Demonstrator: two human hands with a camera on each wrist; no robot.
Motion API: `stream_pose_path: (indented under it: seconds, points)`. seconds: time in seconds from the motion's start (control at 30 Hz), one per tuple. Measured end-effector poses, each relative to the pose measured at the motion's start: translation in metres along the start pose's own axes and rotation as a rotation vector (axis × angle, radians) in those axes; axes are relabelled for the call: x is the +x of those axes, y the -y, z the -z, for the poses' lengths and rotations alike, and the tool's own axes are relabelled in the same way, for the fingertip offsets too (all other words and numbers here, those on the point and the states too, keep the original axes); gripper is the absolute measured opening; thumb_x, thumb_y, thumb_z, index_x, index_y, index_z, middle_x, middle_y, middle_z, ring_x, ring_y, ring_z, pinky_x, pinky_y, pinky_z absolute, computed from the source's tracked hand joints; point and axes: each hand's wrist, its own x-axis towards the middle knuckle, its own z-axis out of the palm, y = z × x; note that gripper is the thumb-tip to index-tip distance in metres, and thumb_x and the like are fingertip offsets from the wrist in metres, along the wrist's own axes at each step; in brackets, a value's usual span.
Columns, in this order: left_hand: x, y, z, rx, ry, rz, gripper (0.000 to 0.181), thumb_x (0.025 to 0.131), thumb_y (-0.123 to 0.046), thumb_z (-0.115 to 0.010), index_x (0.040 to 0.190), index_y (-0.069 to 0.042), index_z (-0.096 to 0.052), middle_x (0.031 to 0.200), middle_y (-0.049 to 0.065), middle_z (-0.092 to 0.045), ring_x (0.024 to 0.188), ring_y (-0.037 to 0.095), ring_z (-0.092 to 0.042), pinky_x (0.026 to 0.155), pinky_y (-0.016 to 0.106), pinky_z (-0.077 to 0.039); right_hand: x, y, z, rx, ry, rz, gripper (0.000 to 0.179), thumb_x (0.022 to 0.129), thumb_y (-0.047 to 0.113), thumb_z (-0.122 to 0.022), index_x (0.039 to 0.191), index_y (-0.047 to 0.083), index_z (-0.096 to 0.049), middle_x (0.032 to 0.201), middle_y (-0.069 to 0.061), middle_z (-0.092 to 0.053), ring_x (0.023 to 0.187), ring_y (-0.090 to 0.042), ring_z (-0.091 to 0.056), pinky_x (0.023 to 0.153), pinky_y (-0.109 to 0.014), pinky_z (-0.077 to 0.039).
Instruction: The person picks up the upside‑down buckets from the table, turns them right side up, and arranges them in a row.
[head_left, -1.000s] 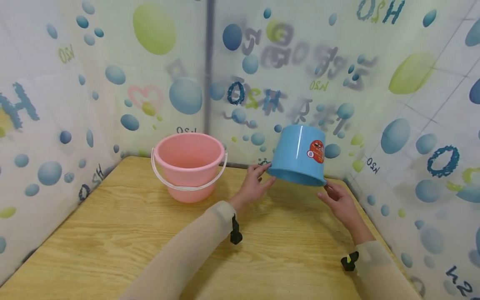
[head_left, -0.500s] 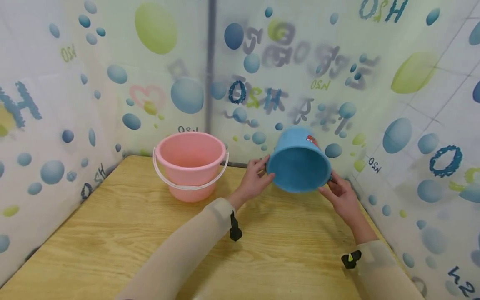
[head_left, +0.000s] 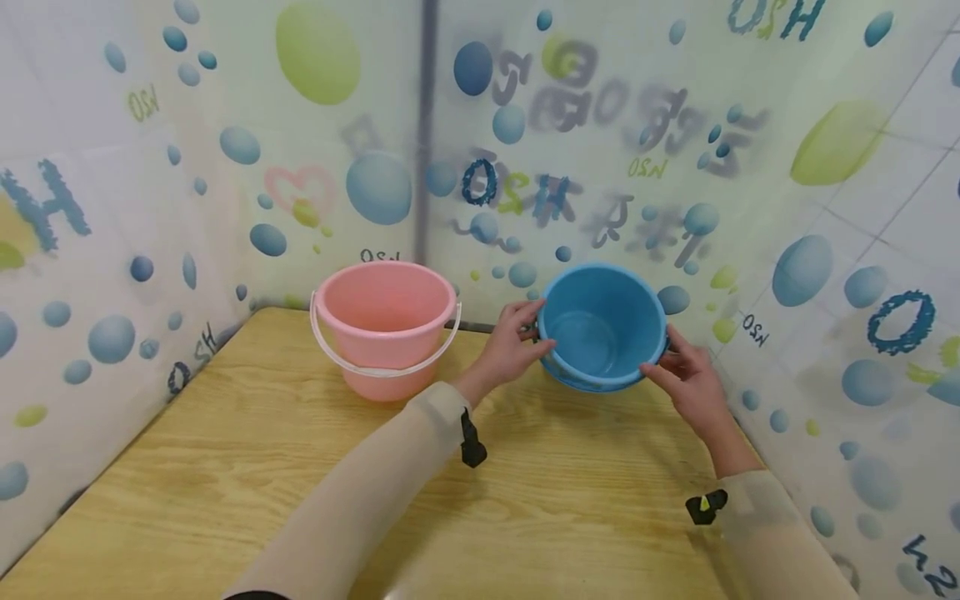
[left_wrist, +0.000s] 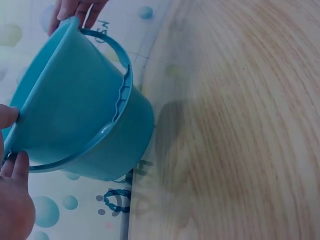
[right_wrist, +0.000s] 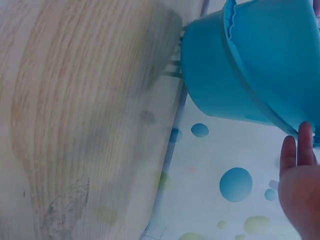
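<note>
A blue bucket hangs between my two hands above the back right of the table, its mouth tilted toward me and its inside showing nothing in it. My left hand pinches the rim on the left side, thumb on the near edge. On the opposite side my right hand grips the rim the same way. In the left wrist view the blue handle hangs down against the bucket's wall, and a gap and a shadow lie between its base and the tabletop.
A pink bucket with a white handle stands upright at the back left of the wooden table. Patterned sheeting printed with bubbles and letters rises close behind the table and at both sides.
The blue bucket has turned from nearly upside down, through mouth toward me, to mouth tipped upward. Both hands have kept their hold on the rim. The pink bucket has stayed in place.
</note>
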Motion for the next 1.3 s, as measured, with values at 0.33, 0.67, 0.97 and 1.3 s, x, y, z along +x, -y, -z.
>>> stream_pose_path:
  seconds: [0.33,0.67,0.97,1.3]
  points:
    - [-0.001,-0.008,0.012,0.019,0.110,0.036,0.093,0.100,-0.012,-0.082,0.175,-0.009,-0.027,0.171,0.022,-0.026,0.152,0.043,-0.054,0.116,0.048,-0.056,0.001,0.002,0.005,-0.163,-0.030,-0.058,0.083,0.107,0.022,-0.075,0.175,0.021,-0.028,0.137,-0.021,-0.039,0.105,0.006,-0.052,0.086,-0.005,-0.045]
    - [0.004,-0.014,0.014,0.001,0.109,0.069,0.094,0.099,-0.014,-0.085,0.174,-0.010,-0.028,0.167,0.022,-0.027,0.150,0.046,-0.054,0.113,0.051,-0.058,0.008,0.001,0.005,-0.187,-0.026,-0.078,0.081,0.108,0.026,-0.074,0.175,0.025,-0.027,0.138,-0.022,-0.040,0.101,0.010,-0.054,0.082,-0.008,-0.048]
    - [0.010,-0.021,0.018,0.026,0.175,0.082,0.095,0.098,-0.015,-0.085,0.173,-0.004,-0.028,0.168,0.031,-0.042,0.145,0.044,-0.061,0.110,0.049,-0.060,0.012,-0.002,0.009,-0.182,-0.009,0.010,0.074,0.109,0.018,-0.072,0.172,0.012,-0.034,0.137,-0.023,-0.055,0.093,0.008,-0.057,0.074,-0.015,-0.047]
    - [0.014,-0.031,0.015,0.255,0.126,0.175,0.094,0.098,-0.036,-0.086,0.172,-0.009,-0.035,0.166,0.022,-0.049,0.136,0.035,-0.067,0.104,0.044,-0.063,0.019,-0.005,0.011,-0.187,0.028,0.035,0.064,0.114,0.019,-0.063,0.171,0.008,-0.037,0.139,-0.031,-0.066,0.094,0.008,-0.063,0.080,-0.012,-0.052]
